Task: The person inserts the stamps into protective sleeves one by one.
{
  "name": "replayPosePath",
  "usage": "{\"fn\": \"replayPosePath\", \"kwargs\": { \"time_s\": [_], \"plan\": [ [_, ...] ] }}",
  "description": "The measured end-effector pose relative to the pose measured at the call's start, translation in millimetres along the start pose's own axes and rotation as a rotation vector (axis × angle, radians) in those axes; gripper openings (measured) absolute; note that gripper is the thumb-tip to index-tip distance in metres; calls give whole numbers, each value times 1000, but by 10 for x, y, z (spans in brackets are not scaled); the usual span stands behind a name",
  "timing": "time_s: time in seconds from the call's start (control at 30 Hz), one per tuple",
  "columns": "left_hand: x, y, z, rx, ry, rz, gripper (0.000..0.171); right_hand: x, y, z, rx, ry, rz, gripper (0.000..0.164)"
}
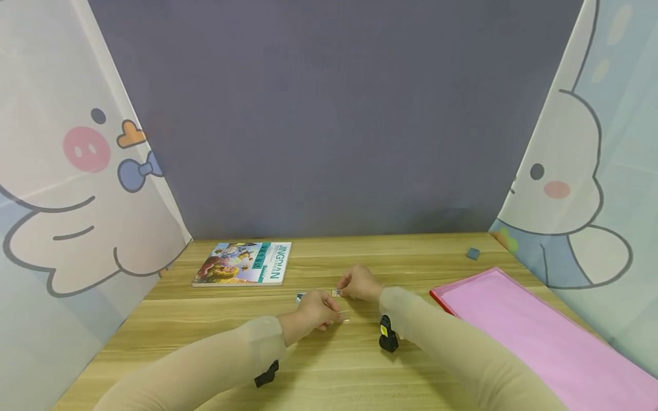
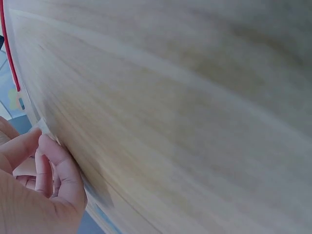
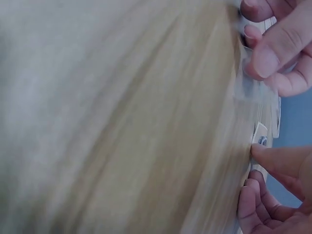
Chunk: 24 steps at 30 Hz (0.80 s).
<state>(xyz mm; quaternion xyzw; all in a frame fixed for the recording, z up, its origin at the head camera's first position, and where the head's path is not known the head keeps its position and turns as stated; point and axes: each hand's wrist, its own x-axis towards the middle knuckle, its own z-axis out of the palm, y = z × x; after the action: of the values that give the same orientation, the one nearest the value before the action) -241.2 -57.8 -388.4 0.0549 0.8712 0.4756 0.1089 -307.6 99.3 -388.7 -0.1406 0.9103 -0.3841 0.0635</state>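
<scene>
Cream sleeves (image 1: pixel 197 357), smooth and matt, are being held out over a wood-grained tabletop (image 1: pixel 336 377). Thin clear film (image 3: pixel 247 87) is being pinched by the left hand (image 1: pixel 315 310), thumb and fingertip together on it. Near it, around the tabletop's middle, a stamp-like printed card (image 1: pixel 336 293), flat and pale-edged, is apparently being gripped at one edge by the right hand (image 1: pixel 361 283). Light edge pressure is probably being called for, with flat fingertips being kept off the film and the card's corners being spared from bending.

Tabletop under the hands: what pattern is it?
Tabletop: yellowish wood grain, clearest in the head view.
</scene>
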Motion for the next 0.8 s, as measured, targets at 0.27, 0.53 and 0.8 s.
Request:
{"fn": "replayPosePath", "kwargs": {
  "time_s": [0.27,0.53,0.8],
  "plan": [
    [0,-9,-20,-20,2,8,11,-6,9,-8,59,37,7,3],
    [26,-19,-86,-102,-47,21,18,-37,6,-38,169,70,69,19],
    [55,37,-166,-146,-57,47,15,-53,-6,-174,215,60,78,24]
  ]
}}
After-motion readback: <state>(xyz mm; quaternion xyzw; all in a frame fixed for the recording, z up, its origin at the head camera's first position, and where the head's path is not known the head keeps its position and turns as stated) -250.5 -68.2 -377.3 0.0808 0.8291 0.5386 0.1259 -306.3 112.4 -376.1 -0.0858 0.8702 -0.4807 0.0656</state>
